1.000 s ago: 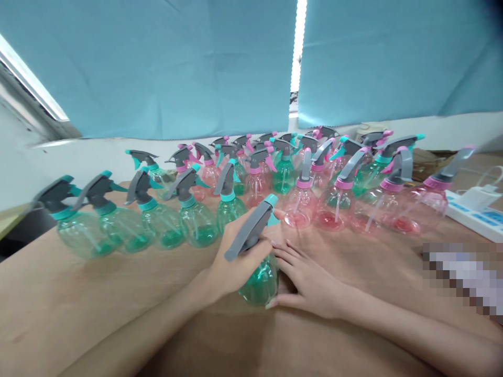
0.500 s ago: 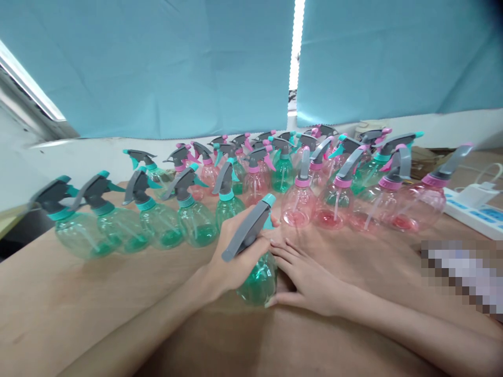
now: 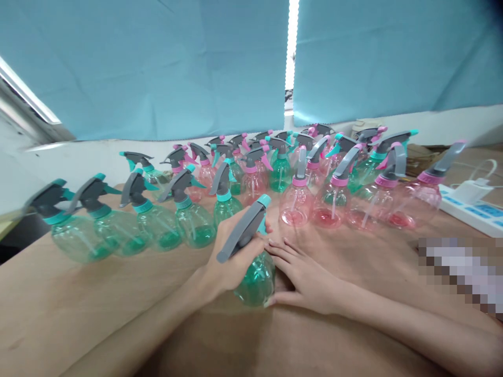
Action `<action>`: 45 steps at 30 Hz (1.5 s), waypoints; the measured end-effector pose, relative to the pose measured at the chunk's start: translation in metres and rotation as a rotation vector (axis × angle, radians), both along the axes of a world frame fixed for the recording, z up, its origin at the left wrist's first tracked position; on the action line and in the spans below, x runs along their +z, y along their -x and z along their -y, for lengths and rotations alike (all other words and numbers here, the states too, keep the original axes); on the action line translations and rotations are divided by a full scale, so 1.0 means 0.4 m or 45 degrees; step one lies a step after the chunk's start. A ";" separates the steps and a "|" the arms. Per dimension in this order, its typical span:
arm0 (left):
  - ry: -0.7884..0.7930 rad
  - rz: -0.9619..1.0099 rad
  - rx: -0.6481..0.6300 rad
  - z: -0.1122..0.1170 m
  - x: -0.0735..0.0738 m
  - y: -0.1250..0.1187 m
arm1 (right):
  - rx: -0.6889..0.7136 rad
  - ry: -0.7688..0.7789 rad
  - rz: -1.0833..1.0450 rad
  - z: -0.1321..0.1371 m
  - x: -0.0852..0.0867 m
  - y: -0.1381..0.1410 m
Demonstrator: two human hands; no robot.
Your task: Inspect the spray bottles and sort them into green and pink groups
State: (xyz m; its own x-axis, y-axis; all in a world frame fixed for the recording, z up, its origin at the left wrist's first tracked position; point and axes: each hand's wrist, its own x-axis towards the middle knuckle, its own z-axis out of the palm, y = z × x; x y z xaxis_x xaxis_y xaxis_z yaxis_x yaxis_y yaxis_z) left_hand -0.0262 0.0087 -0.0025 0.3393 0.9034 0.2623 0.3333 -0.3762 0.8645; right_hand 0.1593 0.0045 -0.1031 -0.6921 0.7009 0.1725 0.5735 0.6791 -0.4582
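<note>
Across brown table (image 3: 43,298), many spray bottles (image 3: 196,222); blue curtain (image 3: 176,68) behind.

Count, spray bottles, by group. Held in left hand (image 3: 233,269): 1 green spray bottle (image 3: 257,285). Front row, left side: 5 green bottles (image 3: 157,228), with 5 teal collars. Front row, right side: 4 pink bottles (image 3: 324,217), with 4 pink collars. Front subtotal: 10 (6 green, 4 pink). Rear cluster (image 3: 281,175): green and pink mixed, at least 12; overlap prevents an exact count.

Other items. Hands: 2, the left plus right hand (image 3: 310,277). Tabletop (image 3: 78,314): 1. Power strip (image 3: 451,207): 1. White adapter (image 3: 469,191): 1. Blue panels (image 3: 137,68): 2. Bright strips (image 3: 291,52): 2.
</note>
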 end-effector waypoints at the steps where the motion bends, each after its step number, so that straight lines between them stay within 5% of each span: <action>1: -0.011 -0.008 0.013 0.000 0.002 -0.001 | 0.002 -0.003 -0.001 0.000 0.000 0.000; 45: -0.051 -0.015 0.114 0.005 0.010 -0.013 | -0.009 -0.012 -0.012 0.001 -0.002 0.000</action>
